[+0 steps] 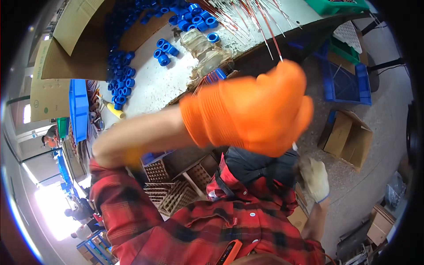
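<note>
We have our orange-gloved left hand (282,110) curled by a red rod (274,42); we cannot tell what its fingers or our white-gloved right hand (316,180) may hold.

A: anyone spot lettering in this shot?
B: yeah, some. go by the blue bin (78,110): up and left of it, a line of dark print (43,56) runs along the brown carton (75,64).
A: that it?
B: directly left of the bin, a cardboard flap (53,95) has small printed marks (46,110), one greenish and roundish, too tiny to make out tbh.
</note>
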`<action>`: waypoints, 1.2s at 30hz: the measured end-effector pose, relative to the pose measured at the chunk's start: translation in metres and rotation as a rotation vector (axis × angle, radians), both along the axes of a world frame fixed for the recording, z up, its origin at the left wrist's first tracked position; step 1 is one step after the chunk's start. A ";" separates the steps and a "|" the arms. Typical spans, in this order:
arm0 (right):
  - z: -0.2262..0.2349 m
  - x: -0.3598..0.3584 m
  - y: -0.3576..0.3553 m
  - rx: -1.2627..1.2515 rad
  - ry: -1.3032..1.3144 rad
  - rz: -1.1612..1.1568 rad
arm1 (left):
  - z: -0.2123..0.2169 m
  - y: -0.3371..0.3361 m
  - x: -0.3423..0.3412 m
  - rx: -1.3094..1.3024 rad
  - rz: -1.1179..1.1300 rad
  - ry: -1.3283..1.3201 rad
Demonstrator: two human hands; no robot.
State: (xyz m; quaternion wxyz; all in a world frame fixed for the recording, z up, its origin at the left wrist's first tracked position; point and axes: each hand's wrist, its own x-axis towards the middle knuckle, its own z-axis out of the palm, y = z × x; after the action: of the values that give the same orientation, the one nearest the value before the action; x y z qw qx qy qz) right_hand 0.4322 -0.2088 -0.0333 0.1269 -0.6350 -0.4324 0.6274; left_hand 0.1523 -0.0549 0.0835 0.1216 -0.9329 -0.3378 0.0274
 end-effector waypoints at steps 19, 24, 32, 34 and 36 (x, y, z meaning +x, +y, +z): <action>0.047 -0.114 0.114 -0.238 0.626 0.069 | -0.020 0.058 -0.065 -0.496 0.752 -1.369; 0.049 -0.132 0.088 0.280 0.285 0.072 | -0.022 0.059 -0.071 -0.586 0.651 -1.484; 0.043 -0.126 0.095 0.102 0.436 0.068 | -0.035 0.057 -0.076 -0.632 0.464 -1.652; 0.037 -0.114 0.106 -0.367 0.713 0.051 | -0.039 0.059 -0.076 -0.596 0.457 -1.681; 0.006 -0.114 0.109 -0.370 0.970 0.075 | -0.031 0.073 -0.076 -0.590 0.440 -1.641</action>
State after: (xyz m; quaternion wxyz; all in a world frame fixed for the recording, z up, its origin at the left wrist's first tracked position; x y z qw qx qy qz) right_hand 0.3178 -0.1002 -0.0273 0.1757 -0.2672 -0.2283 0.9196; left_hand 0.0758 0.0177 0.0523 -0.4107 -0.5663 -0.4688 -0.5393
